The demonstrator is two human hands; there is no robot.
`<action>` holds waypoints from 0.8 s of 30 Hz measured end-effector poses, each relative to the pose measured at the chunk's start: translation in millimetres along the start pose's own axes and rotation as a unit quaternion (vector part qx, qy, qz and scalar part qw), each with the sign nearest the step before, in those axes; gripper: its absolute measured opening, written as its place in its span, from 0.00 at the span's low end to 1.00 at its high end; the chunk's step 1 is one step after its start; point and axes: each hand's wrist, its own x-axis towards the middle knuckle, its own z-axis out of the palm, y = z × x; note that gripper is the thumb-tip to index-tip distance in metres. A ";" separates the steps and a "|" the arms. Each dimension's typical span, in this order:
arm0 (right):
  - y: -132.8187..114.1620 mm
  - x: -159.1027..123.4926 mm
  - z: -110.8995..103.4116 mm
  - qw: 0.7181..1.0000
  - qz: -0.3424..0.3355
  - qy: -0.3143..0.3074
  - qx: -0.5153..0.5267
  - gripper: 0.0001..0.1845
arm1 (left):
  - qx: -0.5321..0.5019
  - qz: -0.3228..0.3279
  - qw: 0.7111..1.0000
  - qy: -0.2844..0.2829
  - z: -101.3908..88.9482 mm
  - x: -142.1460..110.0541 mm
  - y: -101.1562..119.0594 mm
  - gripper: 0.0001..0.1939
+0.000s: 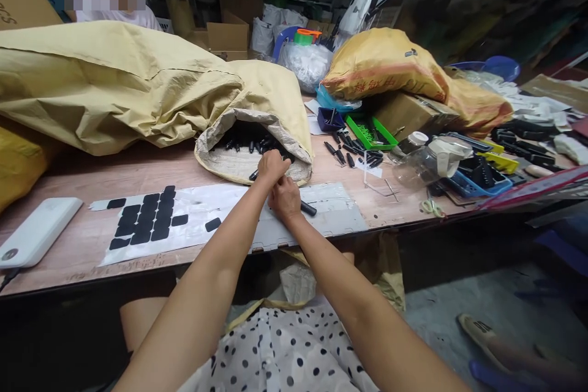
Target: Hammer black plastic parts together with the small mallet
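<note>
My left hand point(272, 166) is closed at the mouth of a large cream sack point(285, 92), its fingertips meeting those of my right hand; what it pinches is hidden. My right hand point(285, 198) is wrapped round a black cylindrical piece point(309, 208), whose end sticks out to the right past the palm. Inside the sack's opening lie several similar black pieces point(252, 146). Under my hands, a grey panel point(340, 211) lies at the table's front edge. To its left, a white sheet point(195, 199) carries rows of black rounded-square pads point(162, 218).
A white power bank point(40, 231) lies far left. Right of the sack are loose black parts point(351, 148), a green tray point(388, 141), a clear plastic jug point(420, 165), a blue basket point(498, 187) and scissors point(432, 207). An orange sack point(386, 67) rests behind. Another person sits across the table.
</note>
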 end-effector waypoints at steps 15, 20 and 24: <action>-5.6 -0.8 -12.6 0.999 0.018 -0.046 -0.009 0.19 | -0.108 0.184 0.966 0.146 -16.3 -43.9 -60.7 0.05; -5.7 -0.8 -15.6 0.999 0.021 -0.046 -0.004 0.22 | -0.111 0.135 0.973 0.152 -32.9 -112.0 -122.4 0.09; -4.1 -0.9 -12.9 0.999 0.018 -0.036 -0.006 0.22 | -0.092 0.061 0.983 0.147 -44.8 -139.5 -149.7 0.09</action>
